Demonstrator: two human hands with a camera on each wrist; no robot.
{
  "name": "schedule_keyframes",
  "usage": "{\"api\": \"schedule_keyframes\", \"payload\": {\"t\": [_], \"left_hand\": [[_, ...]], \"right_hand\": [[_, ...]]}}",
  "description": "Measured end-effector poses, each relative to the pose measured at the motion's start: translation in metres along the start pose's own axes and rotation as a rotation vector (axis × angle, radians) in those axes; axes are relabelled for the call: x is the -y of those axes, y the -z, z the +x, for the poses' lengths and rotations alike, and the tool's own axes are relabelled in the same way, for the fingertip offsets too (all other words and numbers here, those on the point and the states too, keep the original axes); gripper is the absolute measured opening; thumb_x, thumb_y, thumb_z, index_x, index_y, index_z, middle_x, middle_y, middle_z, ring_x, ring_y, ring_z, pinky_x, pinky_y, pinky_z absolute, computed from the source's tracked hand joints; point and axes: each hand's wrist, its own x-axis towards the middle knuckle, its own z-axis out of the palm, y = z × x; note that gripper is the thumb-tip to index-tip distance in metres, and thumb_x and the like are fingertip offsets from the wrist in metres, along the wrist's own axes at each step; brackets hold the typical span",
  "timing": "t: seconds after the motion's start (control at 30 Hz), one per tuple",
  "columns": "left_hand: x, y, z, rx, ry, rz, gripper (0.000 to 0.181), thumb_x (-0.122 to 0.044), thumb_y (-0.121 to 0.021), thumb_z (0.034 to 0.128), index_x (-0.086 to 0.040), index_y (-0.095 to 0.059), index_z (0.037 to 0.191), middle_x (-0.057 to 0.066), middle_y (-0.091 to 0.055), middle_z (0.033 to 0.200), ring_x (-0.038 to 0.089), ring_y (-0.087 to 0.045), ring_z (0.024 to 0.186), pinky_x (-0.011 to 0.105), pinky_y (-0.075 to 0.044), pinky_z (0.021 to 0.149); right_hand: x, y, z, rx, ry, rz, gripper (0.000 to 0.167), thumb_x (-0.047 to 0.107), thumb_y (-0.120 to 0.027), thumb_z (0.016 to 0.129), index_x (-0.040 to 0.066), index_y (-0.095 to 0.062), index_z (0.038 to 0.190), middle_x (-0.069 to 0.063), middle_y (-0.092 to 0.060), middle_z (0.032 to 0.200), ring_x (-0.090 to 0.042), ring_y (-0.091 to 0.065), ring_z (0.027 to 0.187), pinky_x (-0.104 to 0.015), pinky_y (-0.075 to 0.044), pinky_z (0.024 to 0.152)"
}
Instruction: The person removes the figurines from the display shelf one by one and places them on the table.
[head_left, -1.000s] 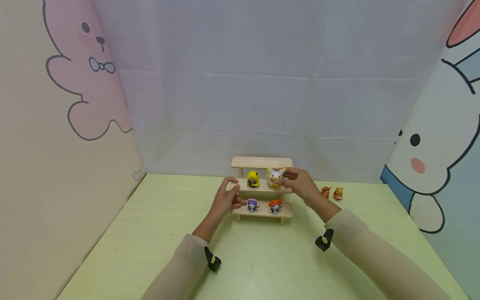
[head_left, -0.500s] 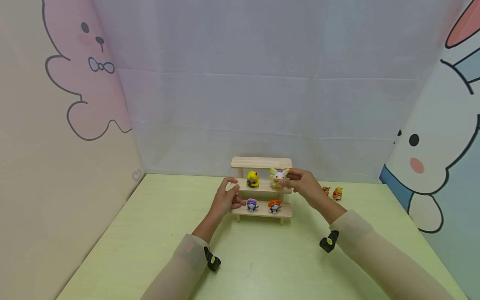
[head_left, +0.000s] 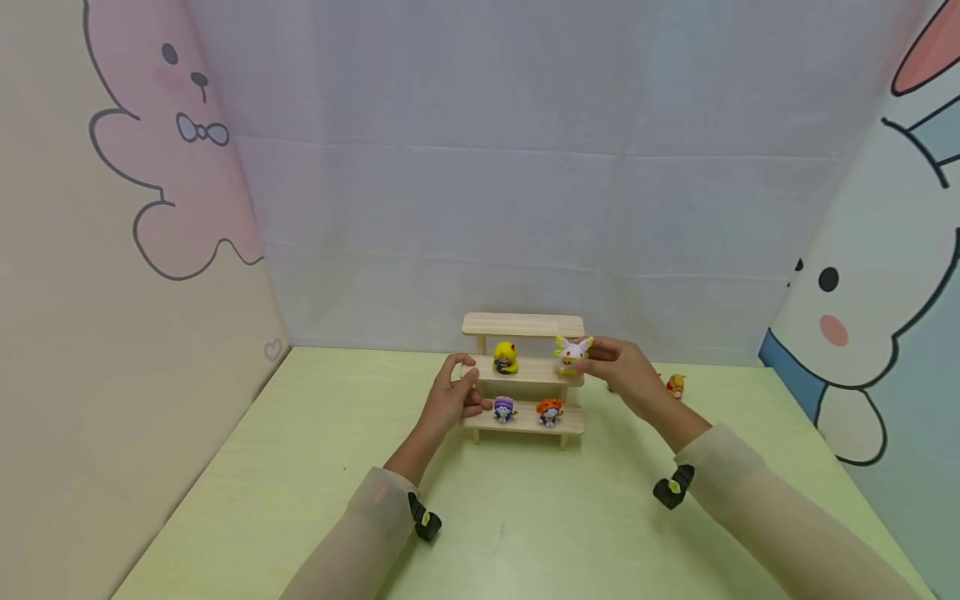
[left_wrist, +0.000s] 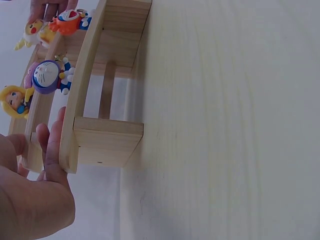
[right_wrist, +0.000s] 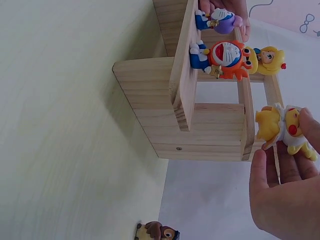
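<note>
A three-tier wooden shelf (head_left: pixel 522 323) stands at the back of the table. The right hand (head_left: pixel 626 379) pinches a white-and-yellow figurine (head_left: pixel 572 353) at the right end of the middle tier; in the right wrist view thumb and fingers hold the figurine (right_wrist: pixel 285 127) by its head side. At the shelf's left end the left hand (head_left: pixel 448 398) grips the middle tier, its lower fingers by the bottom tier, as the left wrist view shows. A yellow-haired figurine (head_left: pixel 506 358) sits on the middle tier; purple (head_left: pixel 503 409) and orange (head_left: pixel 550 412) figurines sit on the bottom tier.
Right of the shelf, a small orange-yellow figurine (head_left: pixel 676 386) stands on the table (head_left: pixel 300 467), partly behind the right forearm. A brown figurine (right_wrist: pixel 157 231) shows at the bottom of the right wrist view. A pale cloth wall (head_left: pixel 450 208) rises behind the shelf.
The right hand has moved to the right along the middle tier, with the white-and-yellow figurine in its fingers. The left hand has stayed in place.
</note>
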Motion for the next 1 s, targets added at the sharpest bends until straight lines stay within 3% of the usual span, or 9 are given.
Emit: {"api": "schedule_keyframes", "payload": {"t": [0.13, 0.33, 0.67, 0.83, 1.0], "left_hand": [[0.0, 0.0, 0.0, 0.0, -0.003, 0.003, 0.026, -0.03, -0.054, 0.1099, -0.017, -0.049, 0.132, 0.006, -0.06, 0.067, 0.028, -0.077, 0.074, 0.03, -0.062, 0.062], [-0.002, 0.0, 0.001, 0.0, 0.004, 0.0, 0.024, -0.029, -0.054, 0.1099, -0.02, -0.049, 0.131, 0.005, -0.06, 0.068, 0.023, -0.077, 0.073, 0.028, -0.061, 0.061], [-0.003, -0.001, -0.001, -0.005, 0.012, 0.0, 0.022, -0.027, -0.053, 0.1102, -0.018, -0.049, 0.13, 0.006, -0.059, 0.067, 0.026, -0.078, 0.075, 0.028, -0.062, 0.062], [-0.003, -0.001, -0.001, -0.011, 0.015, 0.0, 0.027, -0.03, -0.055, 0.1095, -0.016, -0.048, 0.132, 0.006, -0.06, 0.067, 0.03, -0.078, 0.077, 0.03, -0.062, 0.062], [-0.003, -0.001, -0.001, -0.015, 0.022, -0.001, 0.026, -0.029, -0.054, 0.1097, -0.017, -0.049, 0.132, 0.006, -0.059, 0.067, 0.029, -0.078, 0.077, 0.029, -0.062, 0.062]], "right_hand": [[-0.001, 0.005, -0.003, -0.006, 0.007, -0.002, 0.058, 0.033, -0.076, 0.096, 0.003, -0.058, 0.142, -0.015, -0.063, 0.135, -0.017, -0.063, 0.114, -0.028, -0.052, 0.086], [-0.002, 0.01, -0.007, -0.006, 0.013, 0.019, 0.054, 0.03, -0.076, 0.097, 0.0, -0.059, 0.138, -0.012, -0.065, 0.126, -0.011, -0.061, 0.095, -0.028, -0.049, 0.07], [-0.013, 0.025, -0.012, 0.03, 0.031, 0.067, 0.057, 0.028, -0.075, 0.098, -0.001, -0.055, 0.143, -0.01, -0.064, 0.129, -0.011, -0.066, 0.108, -0.03, -0.056, 0.09], [-0.017, 0.033, -0.016, 0.051, 0.06, 0.092, 0.055, 0.024, -0.073, 0.099, -0.004, -0.053, 0.142, -0.008, -0.066, 0.123, -0.012, -0.068, 0.103, -0.025, -0.056, 0.089], [-0.022, 0.042, -0.021, 0.055, 0.043, 0.039, 0.056, 0.029, -0.072, 0.1, 0.0, -0.053, 0.144, -0.008, -0.066, 0.126, -0.015, -0.068, 0.108, -0.023, -0.053, 0.092]]}}
